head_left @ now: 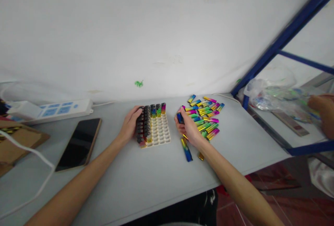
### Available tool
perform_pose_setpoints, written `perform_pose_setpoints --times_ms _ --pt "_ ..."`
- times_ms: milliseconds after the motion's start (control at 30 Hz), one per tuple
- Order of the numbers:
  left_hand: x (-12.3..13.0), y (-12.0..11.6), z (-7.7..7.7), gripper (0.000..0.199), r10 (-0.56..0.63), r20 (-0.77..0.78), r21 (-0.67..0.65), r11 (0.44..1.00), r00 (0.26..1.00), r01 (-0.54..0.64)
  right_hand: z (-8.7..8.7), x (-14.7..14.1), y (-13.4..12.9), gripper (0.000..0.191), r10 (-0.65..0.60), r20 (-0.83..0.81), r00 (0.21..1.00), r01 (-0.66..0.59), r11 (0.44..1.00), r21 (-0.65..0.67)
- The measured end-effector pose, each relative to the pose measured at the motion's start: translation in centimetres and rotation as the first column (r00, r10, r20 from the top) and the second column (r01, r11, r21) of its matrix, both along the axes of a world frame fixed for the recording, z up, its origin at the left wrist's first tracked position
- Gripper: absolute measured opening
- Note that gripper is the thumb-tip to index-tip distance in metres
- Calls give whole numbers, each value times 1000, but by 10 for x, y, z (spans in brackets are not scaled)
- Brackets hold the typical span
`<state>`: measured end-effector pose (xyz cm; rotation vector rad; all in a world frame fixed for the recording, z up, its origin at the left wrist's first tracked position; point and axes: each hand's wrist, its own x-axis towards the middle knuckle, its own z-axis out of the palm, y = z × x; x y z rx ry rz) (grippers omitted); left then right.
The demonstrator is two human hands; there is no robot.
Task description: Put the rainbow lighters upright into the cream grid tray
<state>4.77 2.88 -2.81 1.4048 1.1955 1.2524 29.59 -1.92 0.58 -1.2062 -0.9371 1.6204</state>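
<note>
A white tray (161, 132) with rows of round-edged slots lies on the grey table. Black-topped lighters (147, 121) stand upright in its left columns, and a few colourful ones fill the back row. My left hand (130, 123) rests against the tray's left side, its fingers at the lighters' tops; whether it grips one is hidden. To the right of the tray, my right hand (186, 125) is closed around a dark blue lighter (180, 117). Shiny rainbow-coloured sleeves (206, 114) are piled beyond and beside that hand. One blue and gold sleeve (187, 150) lies nearer me.
At the left are a dark phone (79, 144), a white power strip (62, 111), a white cable (33, 151) and cardboard (18, 142). A blue metal frame (276, 45) and plastic bags (273, 93) stand right. Another person's hand (323, 111) shows at the right edge.
</note>
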Motion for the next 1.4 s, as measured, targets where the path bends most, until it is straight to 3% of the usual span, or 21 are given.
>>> perform_pose_setpoints --times_ms 100,233,300,400,500,700,833,967,1133,1200,1400 --pt "0 0 0 38 1 -3 10 1000 1000 0 -2 4 2 51 67 -42 997 -57 977 206" --pt "1 -1 2 38 3 -32 27 1000 999 -2 2 5 5 41 122 229 966 -217 863 456" --pt "1 -1 3 38 -1 -40 30 1000 999 2 6 0 6 37 68 362 930 -264 808 527" --pt "2 -2 4 36 -8 -26 25 1000 1000 8 12 -13 11 34 -113 486 867 -244 753 611" --pt "3 -2 5 35 -6 -13 22 1000 1000 7 14 -28 19 31 -221 589 777 -235 766 598" --pt "4 -3 7 37 8 -58 37 999 998 -5 7 -45 29 24 -192 708 680 -313 797 517" --pt "5 -4 8 35 -11 -51 42 999 999 13 10 -46 29 21 -223 821 525 -423 769 479" --pt "6 -5 10 34 -2 -41 52 999 999 4 26 -43 36 21 -167 922 349 -585 730 353" --pt "5 -4 8 35 -11 -49 48 999 999 13 39 -43 48 18 -124 957 264 -709 647 280" --pt "4 -2 6 36 -7 -60 52 999 998 10 39 -46 48 18 -124 963 241 -723 638 263" --pt "1 1 0 38 -6 -43 33 999 999 7 31 -59 31 36 -184 973 139 -598 768 230"
